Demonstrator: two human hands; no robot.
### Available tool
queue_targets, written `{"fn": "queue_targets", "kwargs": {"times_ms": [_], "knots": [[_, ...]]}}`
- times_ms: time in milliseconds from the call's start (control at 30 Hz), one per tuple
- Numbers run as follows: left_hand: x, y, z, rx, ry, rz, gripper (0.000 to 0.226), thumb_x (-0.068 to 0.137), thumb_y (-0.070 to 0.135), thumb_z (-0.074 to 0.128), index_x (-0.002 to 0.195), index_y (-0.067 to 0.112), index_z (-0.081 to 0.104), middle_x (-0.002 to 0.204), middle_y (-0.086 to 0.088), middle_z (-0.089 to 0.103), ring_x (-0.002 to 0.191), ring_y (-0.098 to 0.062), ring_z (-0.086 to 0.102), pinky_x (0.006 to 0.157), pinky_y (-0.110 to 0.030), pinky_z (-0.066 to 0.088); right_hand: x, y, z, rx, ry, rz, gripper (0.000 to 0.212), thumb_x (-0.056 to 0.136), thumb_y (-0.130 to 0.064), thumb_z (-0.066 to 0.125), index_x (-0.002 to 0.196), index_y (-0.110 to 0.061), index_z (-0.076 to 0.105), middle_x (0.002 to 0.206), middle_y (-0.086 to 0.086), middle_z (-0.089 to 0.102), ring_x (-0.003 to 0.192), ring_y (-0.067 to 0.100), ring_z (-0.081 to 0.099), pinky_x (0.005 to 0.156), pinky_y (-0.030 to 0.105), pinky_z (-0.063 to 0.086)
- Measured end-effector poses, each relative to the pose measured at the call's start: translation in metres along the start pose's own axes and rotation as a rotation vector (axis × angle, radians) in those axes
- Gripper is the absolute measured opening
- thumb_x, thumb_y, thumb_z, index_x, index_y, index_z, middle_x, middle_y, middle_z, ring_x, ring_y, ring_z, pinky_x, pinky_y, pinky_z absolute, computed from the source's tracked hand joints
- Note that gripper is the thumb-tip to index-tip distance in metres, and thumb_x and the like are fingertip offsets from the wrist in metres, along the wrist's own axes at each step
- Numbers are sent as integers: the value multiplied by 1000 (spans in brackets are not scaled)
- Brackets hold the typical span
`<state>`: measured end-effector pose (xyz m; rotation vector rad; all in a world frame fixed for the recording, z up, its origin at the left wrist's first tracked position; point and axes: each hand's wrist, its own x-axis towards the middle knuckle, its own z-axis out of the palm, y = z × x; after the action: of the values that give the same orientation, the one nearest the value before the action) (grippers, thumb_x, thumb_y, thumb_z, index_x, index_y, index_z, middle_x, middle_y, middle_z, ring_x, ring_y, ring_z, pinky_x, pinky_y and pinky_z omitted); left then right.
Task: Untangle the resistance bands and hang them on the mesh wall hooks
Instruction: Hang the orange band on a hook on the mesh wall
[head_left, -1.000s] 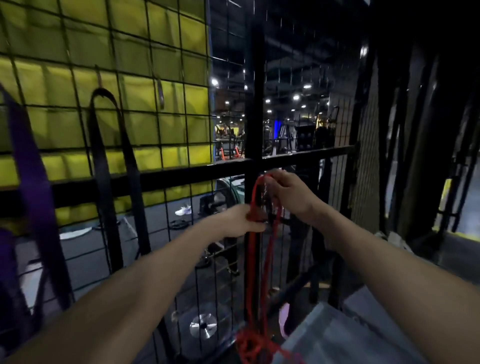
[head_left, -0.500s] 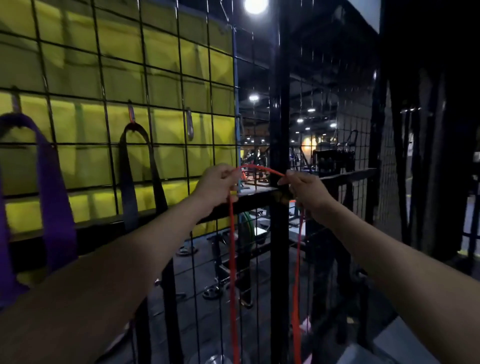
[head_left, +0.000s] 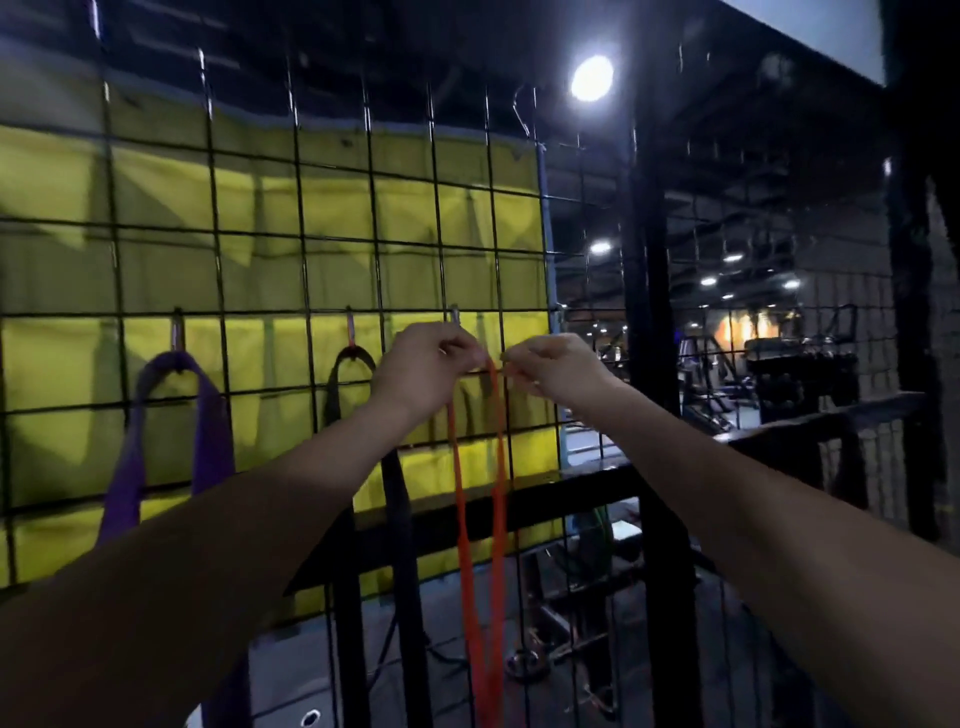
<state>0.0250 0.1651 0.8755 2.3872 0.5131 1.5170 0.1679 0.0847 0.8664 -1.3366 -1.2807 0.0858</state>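
A thin orange-red resistance band (head_left: 480, 525) hangs as a long narrow loop in front of the black mesh wall (head_left: 260, 270). My left hand (head_left: 423, 366) and my right hand (head_left: 553, 371) both pinch the top of that loop, close together. Just above my left hand a small metal hook (head_left: 455, 315) sticks out of the mesh; the band's top sits below it. To the left, a black band (head_left: 397, 499) hangs from a second hook (head_left: 350, 328), and a wide purple band (head_left: 171, 441) hangs from a third hook (head_left: 177, 331).
A yellow sheet (head_left: 260, 208) hangs behind the mesh. A thick black post (head_left: 647, 322) stands right of my hands, with a horizontal black rail (head_left: 519, 506) below. Behind the mesh lies a dim gym floor with weight plates (head_left: 527, 662) and racks (head_left: 800, 374).
Both hands carried the orange-red band up and left, from in front of the black post to just below the free hook, and drew closer together. The view has tilted upward.
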Motion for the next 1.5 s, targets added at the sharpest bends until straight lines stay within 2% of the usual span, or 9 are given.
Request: {"fn": "queue_targets", "kwargs": {"times_ms": [67, 167, 400, 633, 733, 867, 1100, 1233, 1500], "knots": [[1, -5, -6, 26, 36, -3, 9, 83, 22, 68, 85, 14, 72, 78, 3, 65, 74, -12, 61, 69, -24, 48, 15, -9, 12, -27, 7, -15, 18, 90, -11, 56, 91, 3, 68, 77, 9, 61, 73, 16, 57, 70, 29, 50], [3, -9, -12, 57, 71, 1, 12, 83, 20, 69, 87, 9, 72, 76, 1, 65, 65, -4, 56, 55, -3, 37, 35, -12, 29, -81, 30, -1, 22, 86, -17, 60, 68, -6, 67, 74, 11, 61, 74, 21, 55, 80, 45, 53], [11, -10, -18, 73, 91, -1, 13, 81, 19, 71, 88, 8, 72, 76, 1, 62, 61, 5, 50, 52, 1, 35, 51, -28, 45, -111, 70, -9, 25, 85, -26, 65, 71, -6, 64, 72, 15, 60, 69, 24, 55, 73, 42, 53], [16, -8, -17, 19, 81, -49, 14, 79, 16, 73, 87, 9, 64, 65, 6, 57, 58, 1, 50, 52, -13, 37, 52, -34, 38, -71, -2, 43, 28, 86, -22, 64, 62, -10, 57, 70, 12, 59, 70, 24, 54, 72, 38, 49], [19, -6, -18, -5, 78, -54, 11, 78, 15, 73, 83, 9, 65, 61, 4, 57, 54, -5, 49, 48, -12, 36, 50, -39, 37, 49, -77, 82, 25, 89, -21, 61, 68, -9, 56, 76, 14, 62, 71, 24, 58, 80, 39, 52], [21, -7, -19, -23, 99, -67, 9, 78, 15, 73, 82, 11, 66, 69, -2, 63, 67, -14, 57, 61, -22, 43, 48, -45, 36, 136, -87, 120, 18, 81, -17, 71, 80, -6, 56, 72, 13, 63, 60, 20, 60, 71, 32, 56], [22, -4, -19, -30, 122, -27, 11, 79, 11, 71, 87, 4, 69, 78, 3, 61, 68, -1, 55, 60, -13, 44, 52, -53, 35, 3, -82, 176, 24, 77, -18, 73, 86, 1, 63, 76, 13, 65, 62, 14, 66, 75, 28, 58], [24, -6, -17, -63, 149, -39, 10, 79, 13, 71, 84, 7, 66, 77, 0, 61, 74, -16, 61, 69, -30, 52, 55, -51, 30, -37, -93, 165, 19, 79, -14, 70, 88, 3, 66, 77, 13, 63, 72, 19, 62, 86, 34, 53], [25, -5, -15, -62, 157, -2, 10, 81, 15, 69, 85, 6, 68, 78, -1, 63, 62, -7, 56, 64, -24, 48, 54, -46, 29, -85, -96, 82, 21, 88, -15, 61, 90, 5, 65, 87, 22, 69, 84, 32, 69, 86, 45, 56]]}}
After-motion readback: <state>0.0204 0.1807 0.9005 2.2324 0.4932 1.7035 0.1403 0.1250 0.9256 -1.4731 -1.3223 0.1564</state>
